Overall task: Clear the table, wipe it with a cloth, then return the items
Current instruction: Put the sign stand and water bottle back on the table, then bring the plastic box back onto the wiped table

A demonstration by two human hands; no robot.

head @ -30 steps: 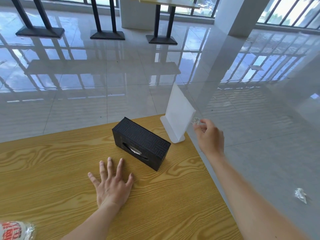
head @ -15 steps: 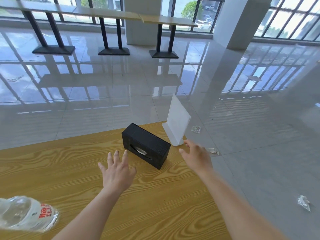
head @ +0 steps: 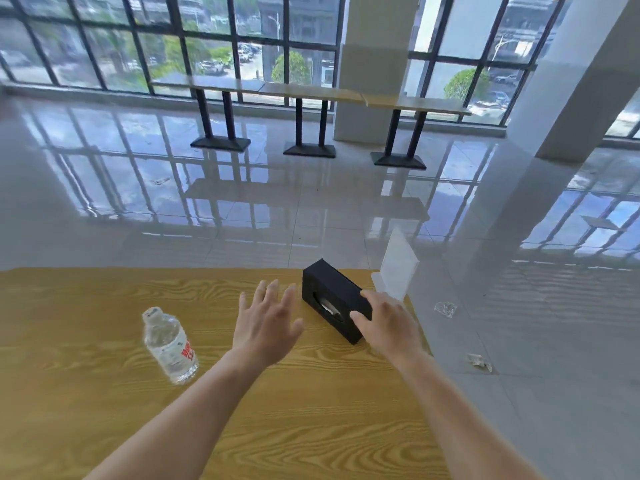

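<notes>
A black tissue box (head: 330,292) lies near the far right corner of the wooden table (head: 104,393). Behind it at the corner stands a clear acrylic sign holder (head: 396,268). My right hand (head: 388,322) is spread over the box's near right end, thumb at its front face; whether the fingers grip it I cannot tell. My left hand (head: 266,323) hovers with fingers spread just left of the box, apart from it. A clear water bottle (head: 170,346) with a red label stands to the left on the table.
The table's right edge runs close to my right arm, with glossy tiled floor beyond. Crumpled scraps (head: 445,308) lie on the floor to the right. Long tables on black legs (head: 308,129) and a white pillar (head: 575,77) stand far back by the windows.
My view has lifted, bringing the windows and the bottle into sight. My right hand moved left from the table's edge onto the box. My left hand rose off the table toward the box.
</notes>
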